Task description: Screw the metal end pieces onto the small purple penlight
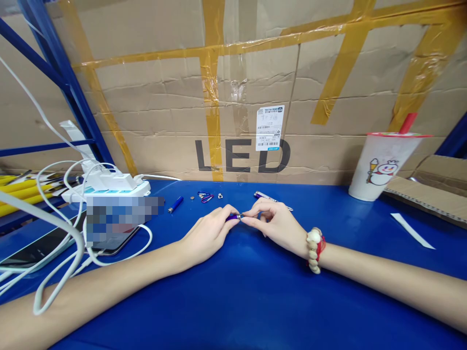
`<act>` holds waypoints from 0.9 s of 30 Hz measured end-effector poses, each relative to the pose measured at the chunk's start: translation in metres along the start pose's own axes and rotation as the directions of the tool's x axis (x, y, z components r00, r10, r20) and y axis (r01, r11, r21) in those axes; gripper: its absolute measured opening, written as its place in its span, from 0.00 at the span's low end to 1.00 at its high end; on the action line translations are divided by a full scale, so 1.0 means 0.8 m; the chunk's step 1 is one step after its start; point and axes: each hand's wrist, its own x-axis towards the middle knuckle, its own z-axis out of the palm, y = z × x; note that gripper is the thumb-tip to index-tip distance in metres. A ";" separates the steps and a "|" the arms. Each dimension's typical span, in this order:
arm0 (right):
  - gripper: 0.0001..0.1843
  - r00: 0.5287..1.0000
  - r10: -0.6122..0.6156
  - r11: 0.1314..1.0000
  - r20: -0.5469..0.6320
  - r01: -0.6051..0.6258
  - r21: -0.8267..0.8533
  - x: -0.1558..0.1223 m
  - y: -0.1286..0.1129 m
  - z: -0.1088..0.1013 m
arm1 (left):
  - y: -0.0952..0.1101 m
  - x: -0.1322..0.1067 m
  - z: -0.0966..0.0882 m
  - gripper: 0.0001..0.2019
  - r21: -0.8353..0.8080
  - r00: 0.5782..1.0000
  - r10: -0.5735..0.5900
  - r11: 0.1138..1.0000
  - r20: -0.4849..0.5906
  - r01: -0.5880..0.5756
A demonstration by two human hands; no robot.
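Observation:
My left hand [211, 231] pinches a small purple tube with a silver end [234, 217] just above the blue table [255, 291]. My right hand [273, 221], with a bead bracelet on its wrist, meets it fingertip to fingertip and pinches the silver end of the same piece. Beyond the hands lie a blue tube [175, 204], a purple clip [206, 197], a small round part [192, 198], a small metal part [220, 196] and a purple pen-like light [268, 197].
A white power strip [109, 187] with chargers and looping white cables sits at the left, with phones [109, 238] beside it. A paper cup with a red straw [383, 165] stands at the right. A taped cardboard wall [237, 97] backs the table. A white strip [412, 231] lies at the right.

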 end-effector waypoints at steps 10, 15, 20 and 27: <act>0.16 0.999 0.035 0.999 0.021 -0.035 0.013 0.000 0.000 0.000 | 0.001 0.000 -0.001 0.11 -0.068 1.000 0.016 0.998 0.015 -0.015; 0.18 0.999 0.049 0.997 0.012 -0.050 0.060 0.000 -0.003 -0.001 | -0.002 0.000 0.003 0.11 -0.097 0.999 0.039 0.994 -0.037 -0.042; 0.20 0.999 0.040 0.997 0.011 -0.041 0.066 0.000 -0.003 -0.002 | 0.001 -0.001 0.001 0.09 -0.146 0.999 0.040 0.988 -0.014 -0.041; 0.19 0.991 -0.124 0.992 -0.055 0.124 0.002 -0.003 -0.003 -0.002 | 0.000 -0.002 -0.002 0.06 -0.185 0.994 0.109 0.977 0.000 -0.107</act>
